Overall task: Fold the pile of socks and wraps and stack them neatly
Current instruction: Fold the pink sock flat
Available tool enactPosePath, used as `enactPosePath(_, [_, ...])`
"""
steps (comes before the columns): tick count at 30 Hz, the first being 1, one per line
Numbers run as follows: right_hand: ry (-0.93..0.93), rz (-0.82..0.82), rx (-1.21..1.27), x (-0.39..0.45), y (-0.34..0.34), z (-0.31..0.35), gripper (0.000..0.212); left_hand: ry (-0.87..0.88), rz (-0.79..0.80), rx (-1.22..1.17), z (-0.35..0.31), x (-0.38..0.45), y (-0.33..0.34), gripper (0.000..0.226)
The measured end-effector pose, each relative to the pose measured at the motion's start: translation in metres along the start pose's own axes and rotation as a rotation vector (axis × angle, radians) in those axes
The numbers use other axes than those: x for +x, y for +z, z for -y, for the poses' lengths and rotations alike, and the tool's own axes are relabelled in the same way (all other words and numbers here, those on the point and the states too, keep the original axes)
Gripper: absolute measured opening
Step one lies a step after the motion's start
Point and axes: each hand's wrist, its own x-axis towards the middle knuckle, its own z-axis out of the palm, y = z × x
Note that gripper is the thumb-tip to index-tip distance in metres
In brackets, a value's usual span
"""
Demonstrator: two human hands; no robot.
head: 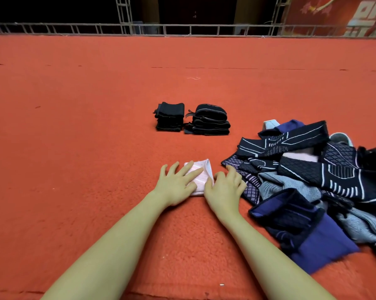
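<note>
A small pink wrap [201, 178] lies folded on the red carpet in front of me. My left hand [175, 182] presses flat on its left part with fingers spread. My right hand [225, 186] rests at its right edge, fingers bent, the thumb touching the cloth. A loose pile of navy, purple and grey socks and wraps [312, 180] spreads out at the right. Farther away stand two neat stacks of folded dark pieces: a black stack [169, 116] and, beside it, a dark stack with grey lines [208, 121].
Red carpet [85, 137] covers the whole floor around me. A metal truss rail [182, 29] runs along the far edge, with a dark space behind it and a red banner [334, 14] at the top right.
</note>
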Motion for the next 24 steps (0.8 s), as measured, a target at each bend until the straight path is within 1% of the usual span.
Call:
enactPosePath(2, [-0.015,0.015,-0.014,0.0,0.0,0.002,0.039,-0.001,-0.002,-0.005,0.0,0.0,0.0,0.051])
enactPosePath(3, [-0.037,0.021,-0.01,0.0,0.0,0.001,0.04,-0.003,-0.006,-0.008,0.0,0.0,0.0,0.051])
enactPosePath(5, [-0.068,0.073,0.041,0.002,0.0,-0.001,0.031,-0.007,-0.023,-0.038,0.001,-0.001,0.001,0.048])
enactPosePath(6, [-0.077,0.097,0.075,0.003,0.0,-0.003,0.026,-0.015,-0.051,-0.092,0.0,-0.002,0.002,0.047])
enactPosePath(9, [-0.136,0.07,0.153,0.004,-0.002,-0.004,0.014,-0.076,-0.22,-0.354,-0.006,-0.005,0.002,0.046])
enactPosePath(10, [-0.166,0.041,0.175,0.003,-0.002,-0.002,0.013,-0.085,-0.286,-0.381,-0.006,-0.005,0.0,0.048])
enactPosePath(12, [-0.252,-0.05,0.191,0.004,-0.002,0.003,0.015,-0.035,-0.401,-0.248,-0.002,-0.006,-0.002,0.05])
enactPosePath(14, [-0.358,-0.132,0.182,0.009,-0.005,0.01,0.022,0.074,-0.512,-0.078,0.008,-0.005,-0.007,0.049])
enactPosePath(17, [-0.502,-0.187,0.194,0.025,-0.013,0.02,0.024,0.162,-0.614,0.087,0.025,0.002,-0.016,0.04])
enactPosePath(19, [-0.577,-0.218,0.179,0.035,-0.016,0.024,0.023,0.204,-0.661,0.139,0.031,0.004,-0.024,0.034])
enactPosePath(20, [-0.616,-0.226,0.165,0.039,-0.017,0.026,0.022,0.204,-0.648,0.104,0.033,0.003,-0.027,0.034])
enactPosePath(22, [-0.684,-0.223,0.139,0.045,-0.017,0.026,0.022,0.156,-0.618,-0.08,0.038,0.001,-0.03,0.04])
enactPosePath(24, [-0.712,-0.166,0.123,0.045,-0.018,0.022,0.023,0.116,-0.668,-0.231,0.037,-0.007,-0.023,0.045])
